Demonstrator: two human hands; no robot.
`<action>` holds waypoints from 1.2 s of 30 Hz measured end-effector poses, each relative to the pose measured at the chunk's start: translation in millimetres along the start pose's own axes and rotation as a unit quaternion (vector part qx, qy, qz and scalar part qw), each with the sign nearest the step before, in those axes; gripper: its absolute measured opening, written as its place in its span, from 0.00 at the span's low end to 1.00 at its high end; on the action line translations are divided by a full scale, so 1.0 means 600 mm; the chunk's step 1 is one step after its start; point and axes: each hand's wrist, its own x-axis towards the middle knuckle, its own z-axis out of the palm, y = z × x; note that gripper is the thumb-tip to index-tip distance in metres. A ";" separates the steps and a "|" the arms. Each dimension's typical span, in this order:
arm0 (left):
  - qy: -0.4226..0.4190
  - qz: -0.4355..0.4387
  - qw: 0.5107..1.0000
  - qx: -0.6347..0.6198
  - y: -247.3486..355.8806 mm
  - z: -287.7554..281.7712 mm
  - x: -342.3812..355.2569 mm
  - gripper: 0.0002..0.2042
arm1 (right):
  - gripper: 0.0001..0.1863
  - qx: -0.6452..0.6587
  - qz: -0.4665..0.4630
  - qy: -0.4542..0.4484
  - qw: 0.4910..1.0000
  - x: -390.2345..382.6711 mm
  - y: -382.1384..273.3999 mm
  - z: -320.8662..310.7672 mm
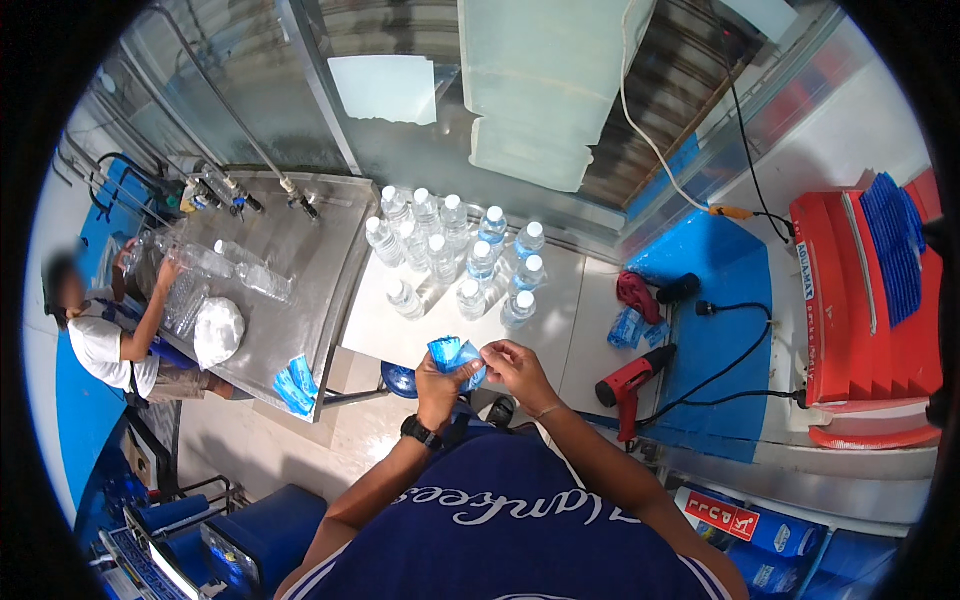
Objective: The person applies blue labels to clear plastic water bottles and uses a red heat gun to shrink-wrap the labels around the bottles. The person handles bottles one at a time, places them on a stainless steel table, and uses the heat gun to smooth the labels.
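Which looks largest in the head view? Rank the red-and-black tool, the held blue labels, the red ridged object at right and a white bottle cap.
Largest to smallest:
1. Red ridged object
2. Red-and-black tool
3. Held blue labels
4. White bottle cap

Standing bottles (481, 266): glossy plastic. Labels (444, 351): shiny plastic film. Left-side table (328, 235): smooth metal.

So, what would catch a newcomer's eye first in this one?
Probably the cluster of clear, white-capped bottles standing on the white table, just beyond the person's hands. Right below them, the left hand holds blue labels with the right hand at their edge. The bright red heat gun lying to the right also stands out.
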 end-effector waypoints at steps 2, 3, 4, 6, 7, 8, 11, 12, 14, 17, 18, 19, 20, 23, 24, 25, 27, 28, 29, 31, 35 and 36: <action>0.006 0.002 0.999 0.038 -0.011 -0.006 0.000 0.21 | 0.13 -0.037 -0.001 -0.017 0.999 -0.002 0.004 -0.004; -0.006 0.020 0.999 0.033 -0.016 -0.009 0.001 0.21 | 0.13 -0.064 0.003 -0.031 0.997 0.000 0.005 -0.006; -0.011 0.021 0.999 0.040 -0.020 -0.012 0.004 0.21 | 0.13 -0.091 0.007 -0.044 0.995 0.002 0.007 -0.007; -0.033 0.020 0.999 0.038 -0.029 -0.016 0.009 0.20 | 0.13 -0.005 0.067 -0.017 0.998 0.006 0.009 -0.007; -0.048 0.020 0.998 0.030 -0.031 -0.019 0.015 0.19 | 0.13 0.038 0.096 -0.005 0.995 0.010 0.008 -0.006; -0.064 0.025 0.997 0.021 -0.031 -0.023 0.021 0.19 | 0.13 0.054 0.092 0.027 0.994 0.014 0.006 -0.005; -0.054 -0.056 0.996 -0.041 -0.024 -0.040 0.038 0.17 | 0.13 -0.014 0.010 0.123 0.992 0.030 -0.012 0.001; -0.047 -0.080 0.994 -0.052 -0.020 -0.046 0.046 0.17 | 0.13 -0.113 -0.062 0.151 0.980 0.041 -0.022 0.003; -0.029 -0.132 0.988 -0.073 -0.010 -0.061 0.060 0.17 | 0.11 -0.264 -0.219 0.206 0.917 0.064 -0.039 0.017; -0.040 -0.136 0.988 -0.056 0.005 -0.091 0.072 0.17 | 0.09 -0.476 -0.372 0.258 0.753 0.115 -0.061 0.032; -0.046 -0.134 0.988 -0.057 0.008 -0.101 0.077 0.17 | 0.08 -0.482 -0.370 0.253 0.753 0.130 -0.062 0.039; -0.049 -0.136 0.988 -0.057 0.011 -0.113 0.080 0.17 | 0.09 -0.504 -0.357 0.242 0.748 0.146 -0.062 0.043; -0.048 -0.142 0.987 -0.055 0.012 -0.125 0.081 0.16 | 0.10 -0.524 -0.344 0.230 0.744 0.160 -0.061 0.043; -0.064 -0.139 0.987 -0.050 0.012 -0.157 0.090 0.15 | 0.15 -0.552 -0.357 0.260 0.707 0.182 -0.041 0.047; -0.065 -0.142 0.986 -0.053 0.011 -0.165 0.094 0.15 | 0.17 -0.555 -0.370 0.281 0.690 0.189 -0.033 0.047; -0.066 -0.145 0.986 -0.055 0.010 -0.173 0.097 0.15 | 0.22 -0.527 -0.349 0.267 0.727 0.195 -0.021 0.051; -0.070 -0.152 0.984 -0.055 0.010 -0.187 0.102 0.14 | 0.30 -0.461 -0.268 0.241 0.811 0.202 0.005 0.060; -0.073 -0.156 0.984 -0.053 0.010 -0.191 0.105 0.14 | 0.35 -0.457 -0.293 0.244 0.804 0.202 0.017 0.062; -0.076 -0.161 0.983 -0.051 0.011 -0.196 0.109 0.14 | 0.39 -0.447 -0.283 0.249 0.811 0.201 0.029 0.065; -0.090 -0.160 0.982 -0.054 0.013 -0.202 0.117 0.14 | 0.45 -0.435 -0.270 0.260 0.819 0.206 0.050 0.066; -0.107 -0.177 0.972 -0.110 0.019 -0.209 0.125 0.15 | 0.49 -0.416 -0.249 0.281 0.828 0.209 0.077 0.065; -0.110 -0.180 0.972 -0.106 0.021 -0.209 0.128 0.15 | 0.50 -0.403 -0.230 0.285 0.839 0.206 0.080 0.066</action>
